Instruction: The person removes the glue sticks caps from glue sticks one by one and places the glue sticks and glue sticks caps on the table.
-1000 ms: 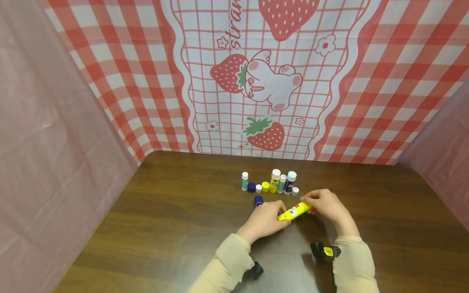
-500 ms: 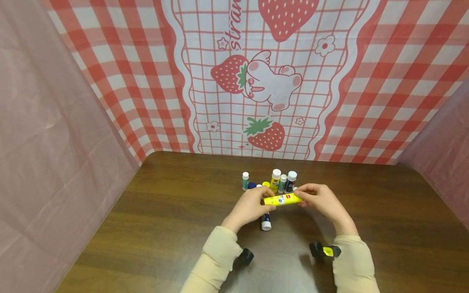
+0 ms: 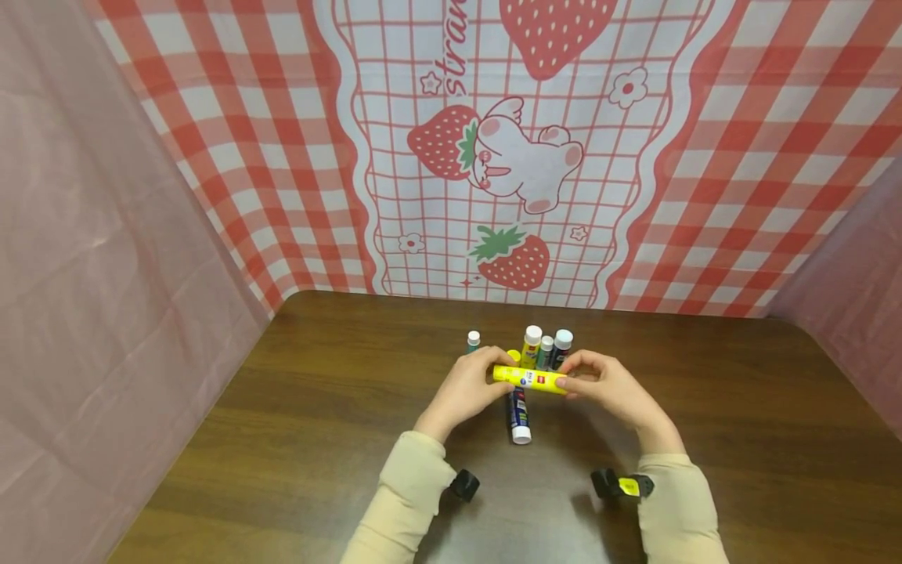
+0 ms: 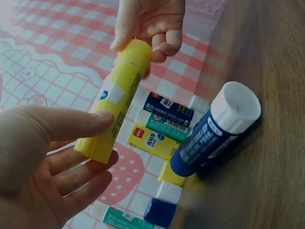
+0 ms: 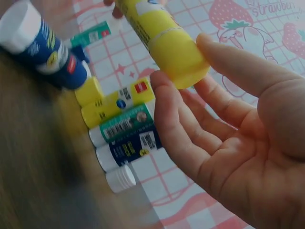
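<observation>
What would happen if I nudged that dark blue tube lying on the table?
The dark blue tube looks round and lies on its side, so a sideways nudge would probably roll it. Its straight, smooth surface suggests a stiff body. The table looks smooth too, so it might slide if pushed endwise.

The right hand (image 5: 233,136) pinches a yellow glue stick (image 5: 169,45).

Broad passing room runs along the brown wood-grain tabletop (image 3: 303,439) to either side. Between left hand (image 3: 465,384) and right hand (image 3: 613,393), a yellow cylindrical glue stick (image 3: 530,380) bars the middle; a dark-blue, white-ended glue stick (image 3: 520,419) lies below, upright white-topped glue sticks (image 3: 546,354) behind.
</observation>
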`<control>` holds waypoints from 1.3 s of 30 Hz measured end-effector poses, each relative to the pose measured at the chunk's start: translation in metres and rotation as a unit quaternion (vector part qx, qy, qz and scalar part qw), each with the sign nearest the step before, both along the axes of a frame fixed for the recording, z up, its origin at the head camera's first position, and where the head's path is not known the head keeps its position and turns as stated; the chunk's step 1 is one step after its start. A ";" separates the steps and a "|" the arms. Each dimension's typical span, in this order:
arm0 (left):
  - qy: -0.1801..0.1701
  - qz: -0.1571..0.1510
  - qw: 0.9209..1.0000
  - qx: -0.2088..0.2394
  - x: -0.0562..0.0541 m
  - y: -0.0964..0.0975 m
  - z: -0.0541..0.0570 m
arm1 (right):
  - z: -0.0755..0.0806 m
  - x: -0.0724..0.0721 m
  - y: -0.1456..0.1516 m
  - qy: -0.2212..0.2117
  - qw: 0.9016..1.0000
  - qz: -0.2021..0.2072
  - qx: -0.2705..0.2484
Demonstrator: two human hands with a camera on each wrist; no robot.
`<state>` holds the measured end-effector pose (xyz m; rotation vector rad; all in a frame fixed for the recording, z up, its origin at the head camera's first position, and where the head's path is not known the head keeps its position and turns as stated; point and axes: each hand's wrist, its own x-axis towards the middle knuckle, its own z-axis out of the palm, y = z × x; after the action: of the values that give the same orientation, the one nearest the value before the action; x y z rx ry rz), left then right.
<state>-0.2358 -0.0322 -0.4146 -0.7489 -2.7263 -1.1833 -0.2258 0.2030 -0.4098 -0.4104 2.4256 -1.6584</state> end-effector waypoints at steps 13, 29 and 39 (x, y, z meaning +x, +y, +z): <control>-0.013 -0.015 1.000 0.020 0.004 0.001 0.006 | -0.001 0.001 -0.004 -0.004 0.999 0.002 -0.049; 0.005 -0.029 1.000 0.009 0.008 0.007 0.006 | 0.000 0.001 -0.013 -0.003 0.999 0.024 -0.045; 0.024 -0.028 0.999 0.006 0.006 0.007 0.004 | -0.002 -0.001 -0.013 -0.018 0.999 0.034 -0.030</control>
<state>-0.2301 -0.0250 -0.4102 -0.8477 -2.6736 -1.1753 -0.2268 0.1897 -0.4116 -0.4622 2.3143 -1.6989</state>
